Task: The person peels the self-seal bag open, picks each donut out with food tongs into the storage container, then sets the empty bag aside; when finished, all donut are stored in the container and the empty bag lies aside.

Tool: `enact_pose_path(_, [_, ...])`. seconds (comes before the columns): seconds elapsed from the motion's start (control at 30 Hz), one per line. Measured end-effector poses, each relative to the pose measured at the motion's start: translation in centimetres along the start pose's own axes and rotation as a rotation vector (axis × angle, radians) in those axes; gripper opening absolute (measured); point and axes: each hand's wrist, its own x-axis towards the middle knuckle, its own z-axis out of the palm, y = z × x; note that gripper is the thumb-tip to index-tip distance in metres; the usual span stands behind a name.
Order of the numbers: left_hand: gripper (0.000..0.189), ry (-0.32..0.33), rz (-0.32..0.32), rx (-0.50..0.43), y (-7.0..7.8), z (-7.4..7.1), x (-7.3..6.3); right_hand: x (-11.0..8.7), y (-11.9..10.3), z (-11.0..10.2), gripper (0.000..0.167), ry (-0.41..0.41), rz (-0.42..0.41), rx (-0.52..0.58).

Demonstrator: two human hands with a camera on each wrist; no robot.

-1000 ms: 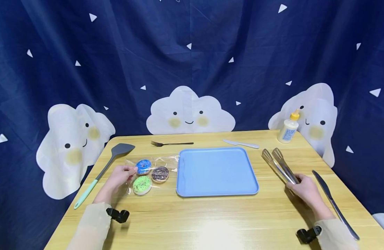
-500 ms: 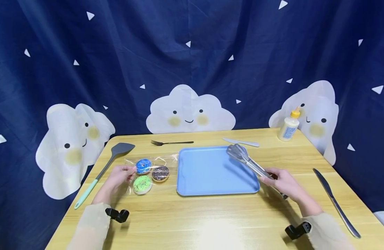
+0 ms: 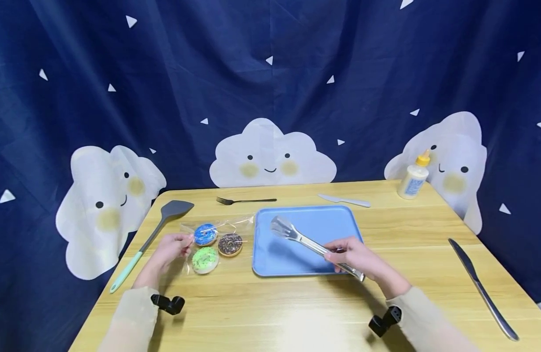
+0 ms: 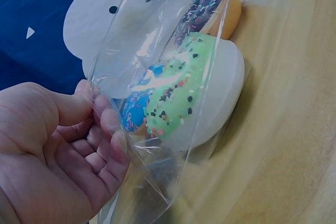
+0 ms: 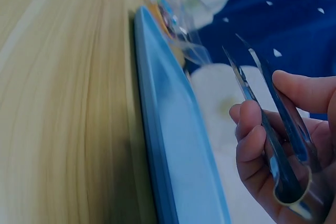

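My left hand (image 3: 172, 248) pinches the left edge of a clear plastic bag (image 4: 163, 182) between thumb and fingers. Three donuts lie in that bag: one with blue icing (image 3: 205, 234), one with green icing and sprinkles (image 4: 176, 87), and one with chocolate icing (image 3: 230, 245). In my right hand (image 3: 349, 256) I hold metal tongs (image 3: 312, 246) by their arms, above the blue tray (image 3: 279, 264). Their slotted heads point left toward the bag. The right wrist view shows the arms of the tongs slightly apart, thumb on one side and fingers on the other.
A grey spatula with a mint handle (image 3: 134, 266) lies at the left. Behind the tray are a black fork (image 3: 248, 201) and a pale knife (image 3: 345, 200). A glue bottle (image 3: 413, 181) stands at the back right; a long table knife (image 3: 479, 283) lies at the right.
My right hand has carried the tongs from the table right of the tray leftward to over the tray. The left hand stays at the bag's edge.
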Motion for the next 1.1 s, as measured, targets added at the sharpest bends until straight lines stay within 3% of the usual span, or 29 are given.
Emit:
enact_pose_path(0.3, [0.03,0.004,-0.001,-0.03,0.1,0.1,-0.3,2.2,-0.1,2.2,0.031,-0.09,0.002,0.038])
enact_pose_path(0.47, [0.031,0.016,-0.008,-0.029,0.2,0.1,-0.5,3.0,0.2,3.1,0.031,-0.124,0.036,0.08])
enact_pose_path(0.93, [0.031,0.015,-0.01,-0.052,0.0,0.3,-0.7,4.5,-0.2,4.7,0.043,-0.078,0.059,-0.065])
enact_pose_path(1.1, [0.029,0.021,-0.01,-0.051,-0.1,0.3,-0.7,5.1,-0.4,5.3,0.039,-0.076,0.095,-0.043])
